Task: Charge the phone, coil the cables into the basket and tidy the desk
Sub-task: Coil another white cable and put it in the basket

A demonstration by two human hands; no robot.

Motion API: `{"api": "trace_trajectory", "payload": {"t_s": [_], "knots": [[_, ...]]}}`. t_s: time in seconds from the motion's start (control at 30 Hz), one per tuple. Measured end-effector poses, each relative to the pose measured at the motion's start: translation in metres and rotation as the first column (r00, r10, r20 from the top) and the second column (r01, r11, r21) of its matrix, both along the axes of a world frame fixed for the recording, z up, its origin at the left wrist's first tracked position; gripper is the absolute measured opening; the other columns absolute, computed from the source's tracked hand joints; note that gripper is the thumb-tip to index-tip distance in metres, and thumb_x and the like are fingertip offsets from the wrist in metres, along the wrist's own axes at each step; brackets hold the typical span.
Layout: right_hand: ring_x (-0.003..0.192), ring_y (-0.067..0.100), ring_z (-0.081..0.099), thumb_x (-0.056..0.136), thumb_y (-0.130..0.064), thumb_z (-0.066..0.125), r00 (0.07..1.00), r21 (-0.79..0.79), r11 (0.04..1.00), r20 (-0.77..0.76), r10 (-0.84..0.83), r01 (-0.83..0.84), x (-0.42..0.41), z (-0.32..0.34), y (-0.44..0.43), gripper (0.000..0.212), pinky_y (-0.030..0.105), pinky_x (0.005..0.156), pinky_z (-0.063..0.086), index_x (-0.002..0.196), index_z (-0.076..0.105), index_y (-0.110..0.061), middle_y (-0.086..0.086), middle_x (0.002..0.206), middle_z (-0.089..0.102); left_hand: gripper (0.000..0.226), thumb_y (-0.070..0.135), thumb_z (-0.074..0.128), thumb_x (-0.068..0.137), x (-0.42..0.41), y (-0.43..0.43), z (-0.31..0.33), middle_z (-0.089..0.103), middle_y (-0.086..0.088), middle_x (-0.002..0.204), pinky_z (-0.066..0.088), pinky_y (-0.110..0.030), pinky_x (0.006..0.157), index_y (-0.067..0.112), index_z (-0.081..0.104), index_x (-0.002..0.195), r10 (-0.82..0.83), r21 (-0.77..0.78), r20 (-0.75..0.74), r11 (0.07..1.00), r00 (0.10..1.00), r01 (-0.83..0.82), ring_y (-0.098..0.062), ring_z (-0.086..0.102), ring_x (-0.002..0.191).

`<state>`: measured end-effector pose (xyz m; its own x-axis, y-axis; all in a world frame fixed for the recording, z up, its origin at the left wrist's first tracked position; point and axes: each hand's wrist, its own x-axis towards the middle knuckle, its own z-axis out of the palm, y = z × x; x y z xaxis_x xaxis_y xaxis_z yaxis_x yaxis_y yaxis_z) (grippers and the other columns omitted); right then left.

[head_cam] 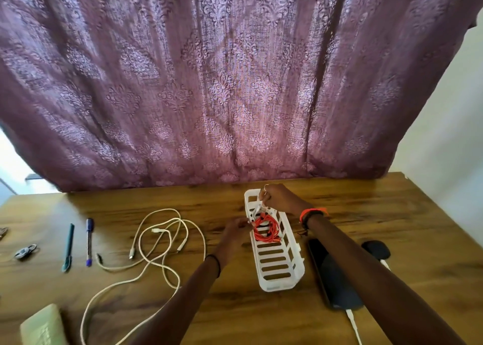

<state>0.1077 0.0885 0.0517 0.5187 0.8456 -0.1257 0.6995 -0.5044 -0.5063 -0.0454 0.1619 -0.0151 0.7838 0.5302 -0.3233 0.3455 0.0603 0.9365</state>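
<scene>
We saw right hand (277, 197) pinching white cable (258, 208) at far end of basket (277, 282), left hand (235, 231) blurred beside red coil (266, 229), grip we could not tell, phone (332, 276) lay plugged in just right of basket

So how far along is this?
Done: the black phone has a white charging lead plugged in, and a coiled orange cable lies in the white slotted plastic basket. In hand: the right hand holds a white cable bundle at its far end, the left hand by its rim. Left: loose cream cables, a teal pen and a blue pen.
</scene>
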Motion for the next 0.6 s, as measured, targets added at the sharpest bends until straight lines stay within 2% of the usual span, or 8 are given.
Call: {"api": "trace_trajectory", "payload": {"t_s": [0.07, 0.13, 0.23, 0.3, 0.37, 0.43, 0.5, 0.6], "knots": [[0.091, 0.029, 0.066, 0.086, 0.004, 0.050, 1.000, 0.074, 0.997, 0.006, -0.025, 0.025, -0.007, 0.003, 0.004, 0.017, 0.032, 0.078, 0.053, 0.093, 0.065, 0.003, 0.018, 0.104, 0.068, 0.018, 0.009, 0.059, 0.089, -0.001, 0.003, 0.003, 0.066, 0.003, 0.080, 0.048, -0.030, 0.079, 0.022, 0.065, 0.077, 0.052, 0.005, -0.002, 0.999, 0.999, -0.052, -0.014, 0.060, 0.081], [0.089, 0.028, 0.066, 0.088, 0.000, 0.047, 0.997, 0.133, 0.988, -0.020, -0.073, 0.075, -0.018, 0.003, 0.011, 0.019, 0.034, 0.077, 0.054, 0.094, 0.065, 0.000, 0.017, 0.101, 0.069, 0.025, 0.000, 0.055, 0.089, -0.008, 0.010, 0.005, 0.061, 0.001, 0.078, 0.046, -0.028, 0.073, 0.018, 0.061, 0.073, 0.126, -0.015, 0.012, 0.992, 0.992, -0.126, -0.014, 0.057, 0.077], [0.088, 0.029, 0.065, 0.089, -0.002, 0.047, 0.995, 0.226, 0.969, -0.040, -0.097, 0.103, -0.040, 0.003, 0.022, 0.020, 0.031, 0.074, 0.050, 0.099, 0.065, -0.003, 0.016, 0.097, 0.069, 0.035, -0.011, 0.049, 0.088, -0.033, 0.031, 0.009, 0.055, 0.002, 0.073, 0.041, -0.015, 0.060, 0.018, 0.055, 0.068, 0.191, 0.118, 0.020, 0.974, 0.981, -0.192, -0.002, 0.053, 0.064], [0.089, 0.026, 0.064, 0.089, -0.001, 0.050, 0.996, 0.292, 0.953, -0.037, -0.078, 0.085, -0.057, 0.001, 0.032, 0.019, 0.031, 0.078, 0.048, 0.098, 0.065, -0.004, 0.015, 0.096, 0.069, 0.034, -0.013, 0.049, 0.086, -0.055, 0.051, 0.011, 0.056, 0.002, 0.072, 0.037, -0.006, 0.053, 0.015, 0.056, 0.070, 0.251, 0.244, 0.017, 0.938, 0.968, -0.248, 0.003, 0.054, 0.060], [0.093, 0.025, 0.064, 0.089, -0.003, 0.053, 0.997, 0.328, 0.943, -0.053, -0.049, 0.063, -0.076, -0.004, 0.044, 0.017, 0.032, 0.083, 0.048, 0.099, 0.066, -0.004, 0.015, 0.098, 0.070, 0.018, -0.006, 0.053, 0.087, -0.079, 0.071, 0.011, 0.064, -0.004, 0.081, 0.035, -0.012, 0.052, 0.007, 0.065, 0.084, 0.315, 0.397, -0.018, 0.873, 0.949, -0.283, -0.007, 0.059, 0.071], [0.095, 0.026, 0.064, 0.088, -0.005, 0.054, 0.996, 0.330, 0.943, -0.088, -0.025, 0.053, -0.097, -0.012, 0.059, 0.017, 0.029, 0.084, 0.046, 0.098, 0.067, -0.003, 0.015, 0.099, 0.070, 0.018, -0.004, 0.055, 0.085, -0.104, 0.095, 0.006, 0.067, -0.014, 0.094, 0.034, -0.020, 0.061, 0.000, 0.067, 0.098, 0.383, 0.519, -0.032, 0.796, 0.923, -0.312, -0.025, 0.062, 0.087], [0.095, 0.025, 0.064, 0.088, -0.007, 0.054, 0.992, 0.286, 0.957, -0.122, -0.015, 0.050, -0.118, -0.022, 0.073, 0.018, 0.025, 0.081, 0.043, 0.097, 0.069, -0.004, 0.014, 0.099, 0.071, 0.020, -0.009, 0.054, 0.082, -0.123, 0.113, 0.002, 0.066, -0.023, 0.100, 0.037, -0.027, 0.068, -0.006, 0.065, 0.098, 0.426, 0.547, -0.038, 0.766, 0.904, -0.338, -0.035, 0.062, 0.094], [0.094, 0.026, 0.065, 0.089, -0.013, 0.055, 0.974, 0.206, 0.976, -0.224, -0.019, 0.066, -0.149, -0.044, 0.096, 0.018, 0.027, 0.077, 0.044, 0.093, 0.070, -0.003, 0.015, 0.097, 0.071, 0.019, -0.005, 0.060, 0.082, -0.142, 0.132, -0.005, 0.062, -0.027, 0.102, 0.037, -0.031, 0.072, -0.009, 0.062, 0.100, 0.433, 0.593, -0.102, 0.750, 0.895, -0.295, -0.038, 0.059, 0.095]]}}
